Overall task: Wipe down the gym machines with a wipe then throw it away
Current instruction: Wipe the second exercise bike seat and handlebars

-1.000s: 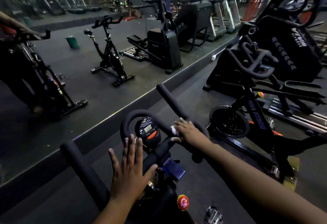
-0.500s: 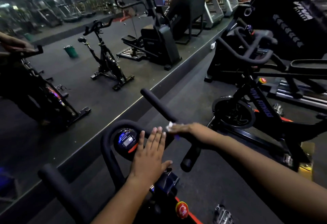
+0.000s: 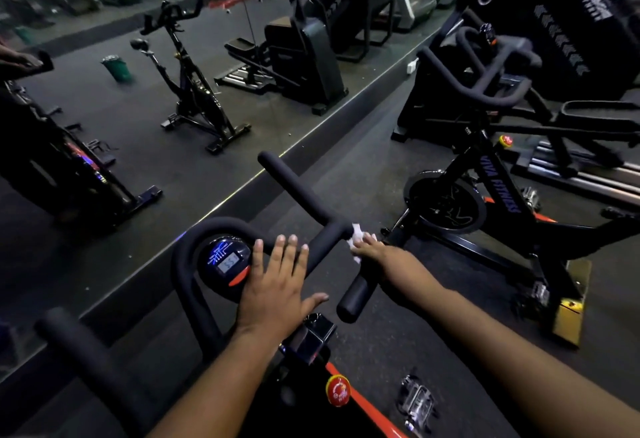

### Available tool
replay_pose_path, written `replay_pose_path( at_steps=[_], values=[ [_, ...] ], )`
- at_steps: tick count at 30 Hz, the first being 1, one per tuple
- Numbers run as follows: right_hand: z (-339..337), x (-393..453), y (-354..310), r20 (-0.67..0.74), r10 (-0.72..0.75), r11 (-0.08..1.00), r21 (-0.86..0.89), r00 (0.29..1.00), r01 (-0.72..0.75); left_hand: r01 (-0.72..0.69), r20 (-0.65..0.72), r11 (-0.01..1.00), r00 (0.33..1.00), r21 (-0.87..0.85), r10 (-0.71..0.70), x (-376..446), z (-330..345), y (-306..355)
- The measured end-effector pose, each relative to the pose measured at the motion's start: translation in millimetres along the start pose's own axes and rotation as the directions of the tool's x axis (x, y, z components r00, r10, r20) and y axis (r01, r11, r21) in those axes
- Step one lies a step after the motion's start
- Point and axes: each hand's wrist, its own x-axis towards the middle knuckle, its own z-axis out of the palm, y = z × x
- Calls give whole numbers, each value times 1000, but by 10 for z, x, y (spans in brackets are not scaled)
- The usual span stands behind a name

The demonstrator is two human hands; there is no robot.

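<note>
The person's right hand [image 3: 369,247] presses a small crumpled white wipe [image 3: 356,235] against the black foam-padded handlebar [image 3: 304,191] of the exercise bike, at the place where the right horn bends, with the fingers closed together around the wipe. The left hand [image 3: 277,285] lies flat on the middle of the bar, fingers straight and a little spread, thumb out, just beside the round black console with a lit blue display [image 3: 225,261].
</note>
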Motion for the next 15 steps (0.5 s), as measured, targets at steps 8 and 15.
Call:
replay_pose_path(
  at_steps=[8, 15],
  values=[
    [331, -718, -389, -49, -157, 969, -203, 986, 144, 7, -14, 999, 1000, 35, -7, -31, -16, 22],
    [254, -549, -186, 42, 0, 979, -202, 999, 9, -7, -22, 1000, 1000, 18, 8, -60, -41, 13]
  ],
)
